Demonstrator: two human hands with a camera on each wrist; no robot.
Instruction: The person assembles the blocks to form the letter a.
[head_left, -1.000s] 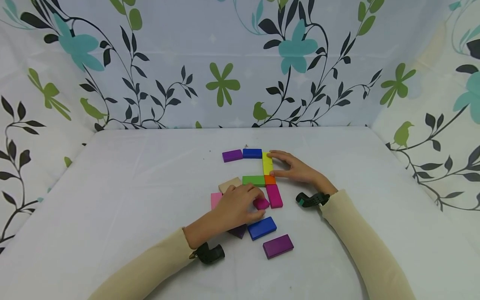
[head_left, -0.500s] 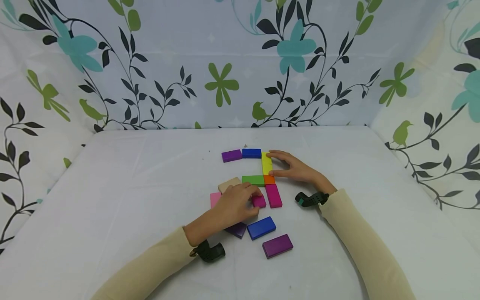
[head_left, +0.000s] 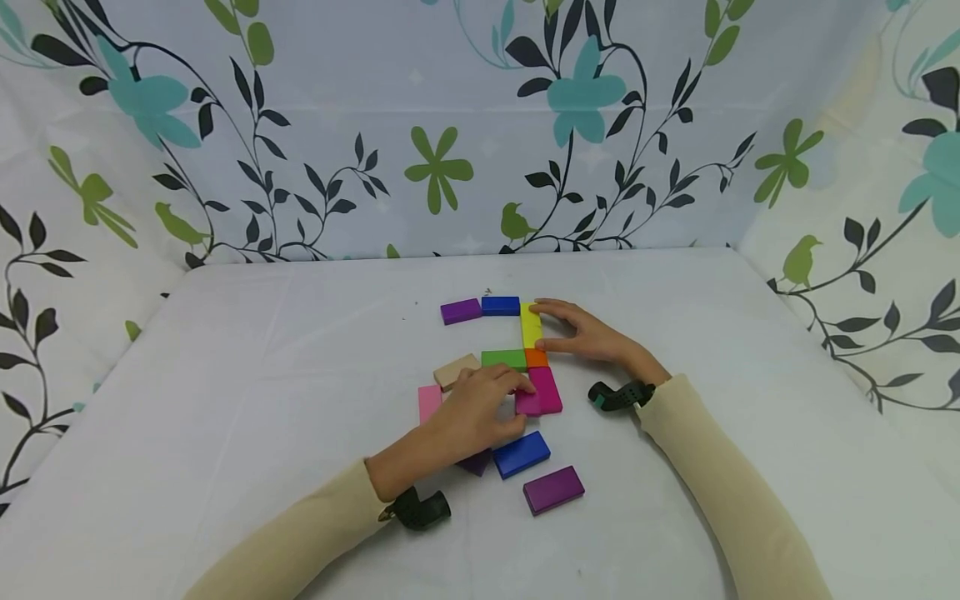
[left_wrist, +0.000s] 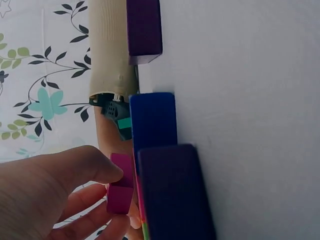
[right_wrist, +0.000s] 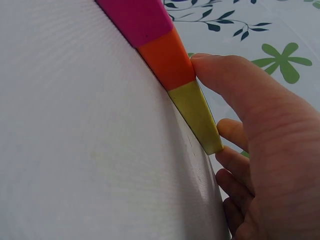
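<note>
My left hand [head_left: 480, 412] pinches a small magenta block [head_left: 528, 404] between thumb and fingers. In the left wrist view that held block [left_wrist: 120, 192] shows two faces meeting at an angle. It overlaps the left side of a longer magenta block [head_left: 550, 390]; whether they touch, I cannot tell. My right hand [head_left: 588, 333] holds a yellow block [head_left: 530, 327] at its two ends, with the thumb by its joint with an orange block [right_wrist: 172, 59]. A green block [head_left: 504, 358] adjoins the orange one. Blue [head_left: 500, 306] and violet [head_left: 461, 312] blocks extend left from the yellow one's far end.
Beside and under my left hand lie a beige block [head_left: 455, 372], a pink block [head_left: 429, 402] and a dark purple block [head_left: 476, 462], partly hidden. Nearer are a blue block [head_left: 521, 455] and a purple block [head_left: 554, 490]. A patterned cloth [head_left: 337, 125] stands behind the white table [head_left: 300, 358].
The small magenta block in my left hand has shifted slightly left, then right, up against the long magenta one in the head view. My right hand stays at the yellow block.
</note>
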